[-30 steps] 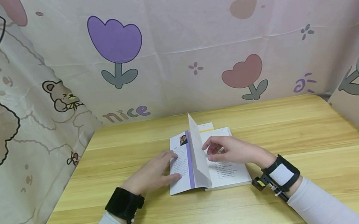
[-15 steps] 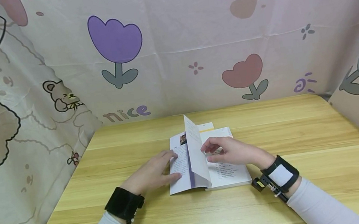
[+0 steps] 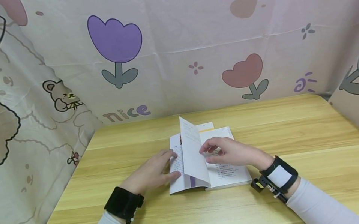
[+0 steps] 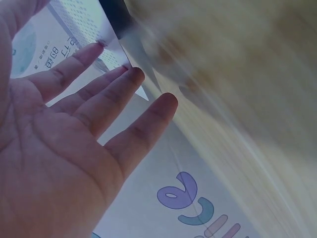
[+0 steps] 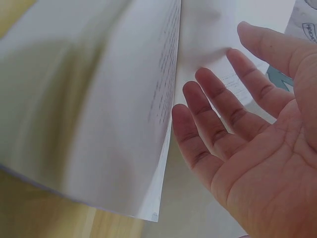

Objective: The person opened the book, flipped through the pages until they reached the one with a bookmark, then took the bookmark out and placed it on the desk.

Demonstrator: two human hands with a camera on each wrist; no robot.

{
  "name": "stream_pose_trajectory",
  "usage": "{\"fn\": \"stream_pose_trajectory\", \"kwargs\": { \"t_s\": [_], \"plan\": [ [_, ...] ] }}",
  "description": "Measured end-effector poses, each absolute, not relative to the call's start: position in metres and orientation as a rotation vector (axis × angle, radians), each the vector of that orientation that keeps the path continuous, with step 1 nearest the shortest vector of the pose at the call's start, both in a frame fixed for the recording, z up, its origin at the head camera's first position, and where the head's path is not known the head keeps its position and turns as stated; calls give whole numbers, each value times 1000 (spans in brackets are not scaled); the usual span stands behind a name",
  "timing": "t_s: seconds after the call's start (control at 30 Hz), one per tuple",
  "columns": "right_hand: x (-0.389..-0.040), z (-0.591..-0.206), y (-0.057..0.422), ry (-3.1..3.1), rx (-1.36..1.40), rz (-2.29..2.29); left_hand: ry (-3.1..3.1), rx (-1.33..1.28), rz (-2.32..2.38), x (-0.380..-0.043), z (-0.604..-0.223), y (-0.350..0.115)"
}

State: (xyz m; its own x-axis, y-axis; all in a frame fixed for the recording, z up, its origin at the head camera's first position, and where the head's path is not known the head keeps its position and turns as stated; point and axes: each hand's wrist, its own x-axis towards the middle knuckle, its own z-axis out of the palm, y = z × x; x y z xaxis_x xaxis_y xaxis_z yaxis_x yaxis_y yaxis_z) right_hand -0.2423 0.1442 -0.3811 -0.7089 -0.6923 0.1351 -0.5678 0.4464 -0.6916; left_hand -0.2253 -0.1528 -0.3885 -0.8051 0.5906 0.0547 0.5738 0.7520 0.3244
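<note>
An open book (image 3: 225,177) lies at the middle of the table, its left side a cover flap (image 3: 179,186) with small print and a purple strip. One page (image 3: 192,155) stands up and leans left over the flap, partly hiding it. My left hand (image 3: 151,171) rests at the flap's left edge, thumb and fingertips on it. My right hand (image 3: 236,152) hovers over the right-hand page, fingertips against or very near the raised page. In the right wrist view the right hand's fingers (image 5: 215,94) are extended beside that page, pinching nothing.
A white item with a yellow stripe (image 3: 206,127) shows behind the book, mostly hidden. The wooden table (image 3: 193,220) meets a printed cloth backdrop (image 3: 175,82) at the back, with more cloth on both sides.
The raised page has tilted further left, covering the flap's portrait and most of its purple strip. My right hand has shifted slightly left with it. My left hand stays put.
</note>
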Motion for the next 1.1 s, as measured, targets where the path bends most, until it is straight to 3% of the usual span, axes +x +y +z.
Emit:
{"fn": "stream_pose_trajectory", "kwargs": {
  "t_s": [0.6,1.1],
  "plan": [
    [-238,-381,139,2605,-1123,-1040,2933,897,441,-226,-382,-155],
    [-230,-380,130,2661,-1185,-949,2945,882,723,-239,-371,-181]
  ]
}}
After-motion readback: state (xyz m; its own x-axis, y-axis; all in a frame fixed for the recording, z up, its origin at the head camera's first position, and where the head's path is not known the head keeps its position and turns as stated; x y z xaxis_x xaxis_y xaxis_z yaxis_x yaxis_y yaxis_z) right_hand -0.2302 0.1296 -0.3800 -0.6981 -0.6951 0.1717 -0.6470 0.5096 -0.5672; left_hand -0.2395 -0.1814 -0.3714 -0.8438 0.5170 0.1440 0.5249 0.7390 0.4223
